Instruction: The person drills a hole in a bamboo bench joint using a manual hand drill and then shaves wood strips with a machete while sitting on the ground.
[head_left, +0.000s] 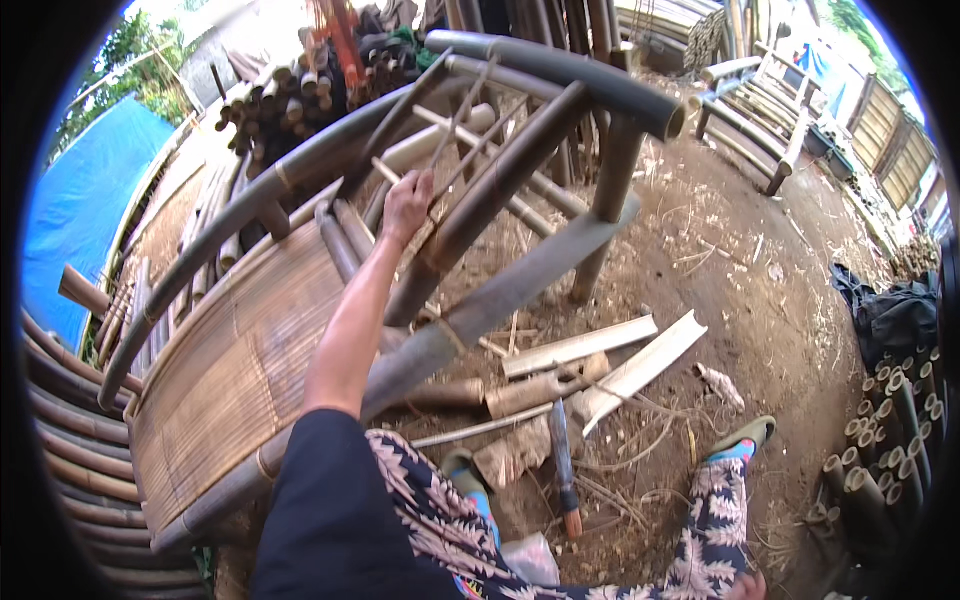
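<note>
My left hand [408,205] reaches up to the raised end of a bamboo bench. Its fingers are closed round a thin bamboo strip in the lattice [485,150] there, between the dark poles of the frame. The seat [240,350], of split bamboo slats, slopes down to the left under my forearm. A thick grey-green bamboo rail [500,295] runs along its near side. Only a small part of my right hand [748,587] shows at the lower edge, beside my patterned trouser leg; its fingers cannot be made out.
Split bamboo pieces [645,370] and a wooden-handled tool [563,460] lie on the dirt by my feet. Another bamboo frame [750,120] stands far right. Cut poles [890,440] are bundled at right, near dark cloth [890,310]. Blue tarpaulin [90,210] hangs at left.
</note>
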